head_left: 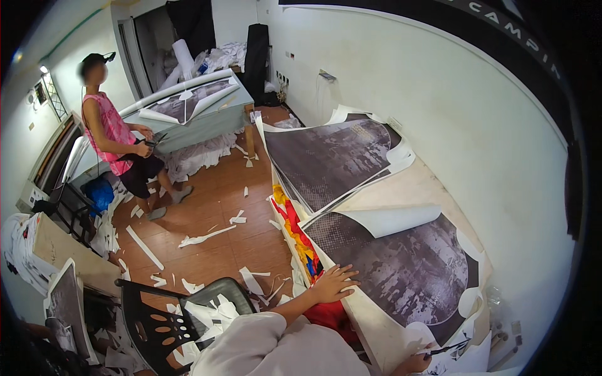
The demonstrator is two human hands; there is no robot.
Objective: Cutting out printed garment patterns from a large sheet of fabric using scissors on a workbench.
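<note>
My left hand [335,285] lies flat with fingers spread at the near-left edge of a printed sheet [401,269]. The sheet carries a dark grey, mottled panel shape with white margins, and its far edge curls over, showing a white underside. At the near end of the table, my right hand [415,362] is closed around the handles of a pair of scissors [448,348], its lower part cut off by the picture's edge. The blades reach over white paper at the sheet's near corner; whether they are apart is too small to tell. A similar printed sheet [332,156] lies farther along the table.
Beneath the tabletop's left edge, a shelf holds red and yellow fabric [295,229]. A black chair [219,294] with paper scraps stands to my left. Scraps litter the brown floor [207,207]. Another person [110,135] holding scissors stands by a far table [207,125]. A wall runs along the right.
</note>
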